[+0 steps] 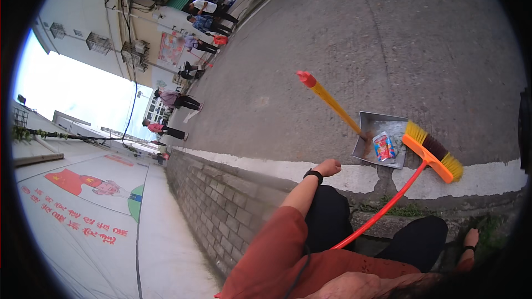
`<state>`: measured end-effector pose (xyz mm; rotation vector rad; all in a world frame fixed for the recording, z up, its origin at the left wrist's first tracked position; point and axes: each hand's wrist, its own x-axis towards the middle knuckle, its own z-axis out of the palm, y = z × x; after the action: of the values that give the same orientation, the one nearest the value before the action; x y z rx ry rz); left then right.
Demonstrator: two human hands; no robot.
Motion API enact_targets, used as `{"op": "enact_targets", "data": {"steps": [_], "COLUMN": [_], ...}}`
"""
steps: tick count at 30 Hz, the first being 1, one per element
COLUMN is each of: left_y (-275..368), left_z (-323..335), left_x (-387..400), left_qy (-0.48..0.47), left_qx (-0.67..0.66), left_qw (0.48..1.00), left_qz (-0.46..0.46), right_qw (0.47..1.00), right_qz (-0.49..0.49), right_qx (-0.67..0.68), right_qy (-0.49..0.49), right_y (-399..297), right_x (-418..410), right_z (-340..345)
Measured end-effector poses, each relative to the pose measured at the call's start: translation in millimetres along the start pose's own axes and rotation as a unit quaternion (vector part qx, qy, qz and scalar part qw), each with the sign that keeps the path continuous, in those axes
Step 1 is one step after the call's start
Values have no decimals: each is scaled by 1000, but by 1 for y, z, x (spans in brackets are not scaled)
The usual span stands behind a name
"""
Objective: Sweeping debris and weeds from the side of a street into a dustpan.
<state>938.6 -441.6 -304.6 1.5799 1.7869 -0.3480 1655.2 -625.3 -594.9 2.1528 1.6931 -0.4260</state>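
My left hand point(328, 168), with a black watch at its wrist, is curled beyond my left knee, and nothing shows in it. At the far right, my right hand point(471, 237) is beside my right knee, a dark band on its wrist; its fingers are unclear. A broom point(430, 157) with an orange block and yellow and dark bristles has its red handle running between my knees to my lap. A grey metal dustpan point(380, 121) lies ahead on the road, its yellow handle point(332, 101) upright. Inside the pan is a blue and red packet point(383, 146).
A white painted line point(266, 168) edges the grey road point(415, 50). Left of me runs brick paving point(220, 211) along a white wall point(166, 232) with a mural and red writing. Several people point(176, 99) stand farther along the street. Grass point(401, 209) grows by the kerb.
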Motion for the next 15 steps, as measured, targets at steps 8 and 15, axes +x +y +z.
{"op": "enact_targets", "data": {"steps": [8, 15], "left_y": [-3, -4], "left_z": [1, 1], "left_x": [9, 6], "left_qy": [-23, -15], "left_qx": [38, 33], "left_qw": [999, 999], "left_qz": [0, -4], "right_qw": [998, 999], "right_qz": [-26, -38], "right_qx": [-52, -22], "right_qy": [21, 5], "right_y": [5, 11], "right_x": [1, 6], "right_z": [33, 27]}}
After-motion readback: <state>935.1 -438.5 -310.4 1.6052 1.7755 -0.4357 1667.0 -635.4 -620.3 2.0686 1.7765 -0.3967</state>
